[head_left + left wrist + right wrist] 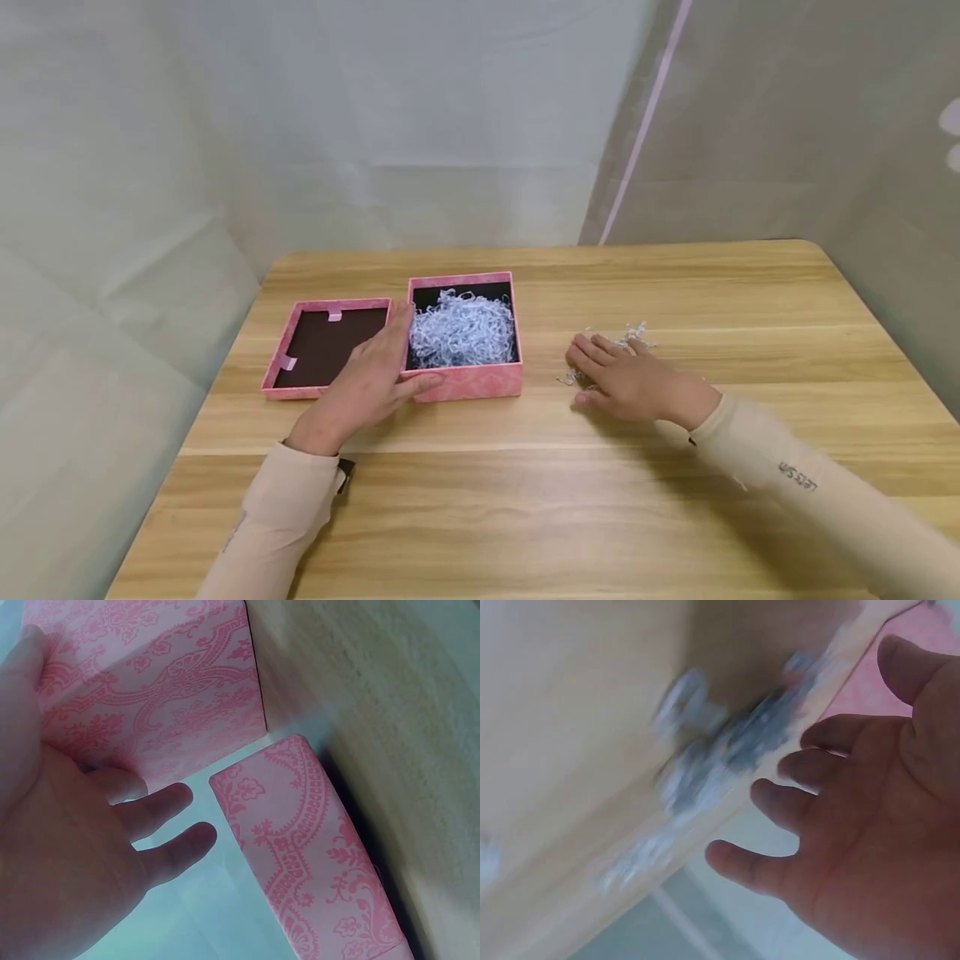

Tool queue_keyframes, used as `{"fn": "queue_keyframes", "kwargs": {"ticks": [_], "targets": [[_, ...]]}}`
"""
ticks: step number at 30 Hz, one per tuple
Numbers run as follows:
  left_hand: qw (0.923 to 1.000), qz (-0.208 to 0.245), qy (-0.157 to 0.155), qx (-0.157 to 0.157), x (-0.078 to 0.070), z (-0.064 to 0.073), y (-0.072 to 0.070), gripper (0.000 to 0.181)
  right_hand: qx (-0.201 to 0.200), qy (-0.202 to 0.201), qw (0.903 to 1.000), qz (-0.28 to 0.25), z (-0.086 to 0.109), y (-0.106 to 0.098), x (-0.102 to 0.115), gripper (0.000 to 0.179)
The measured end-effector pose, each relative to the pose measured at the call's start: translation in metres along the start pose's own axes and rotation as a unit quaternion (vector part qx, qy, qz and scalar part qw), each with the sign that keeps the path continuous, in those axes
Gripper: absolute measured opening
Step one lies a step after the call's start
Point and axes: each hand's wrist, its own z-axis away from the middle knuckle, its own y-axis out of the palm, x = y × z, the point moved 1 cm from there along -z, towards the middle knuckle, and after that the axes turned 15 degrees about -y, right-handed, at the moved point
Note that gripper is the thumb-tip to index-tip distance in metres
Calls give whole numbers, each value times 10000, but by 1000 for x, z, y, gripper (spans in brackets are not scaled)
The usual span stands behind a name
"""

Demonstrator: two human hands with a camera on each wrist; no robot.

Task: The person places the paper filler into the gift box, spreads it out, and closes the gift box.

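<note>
A pink patterned box (pixel 468 383) stands upright on the table, with pale blue shredded paper (pixel 463 329) inside. My left hand (pixel 365 379) rests at its left front corner, thumb along the front wall and fingers along the left side. In the left wrist view, those fingers (pixel 169 859) look extended beside the box wall (pixel 165 697). My right hand (pixel 626 379) lies palm down, fingers spread, over a small loose heap of paper shreds (pixel 636 335) right of the box. From the right wrist, the shreds (pixel 735 742) appear blurred, just beyond the fingertips.
The box's lid (pixel 281 350) lies inside up left of the box, showing a dark lining and two small ribbon tabs. Both sit on a wood-grain table (pixel 480 517). Light fabric sheets (pixel 450 125) hang behind the table and at its sides.
</note>
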Motion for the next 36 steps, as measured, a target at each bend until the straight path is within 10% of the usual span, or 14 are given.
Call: {"fn": "queue_keyframes", "kwargs": {"ticks": [7, 18, 26, 36], "targets": [[10000, -18, -50, 22, 1, 2, -1, 105, -114, -745, 9967, 295, -1, 16, 31, 70], [10000, 64, 55, -32, 0, -2, -2, 107, -445, 512, 9972, 316, 10, 4, -9, 88], [10000, 53, 13, -46, 2, -1, 1, 107, -129, 630, 9978, -153, -18, -10, -25, 89], [9999, 81, 4, 63, 2, 0, 2, 106, -66, 741, 9960, -495, 23, -12, -31, 85]]}}
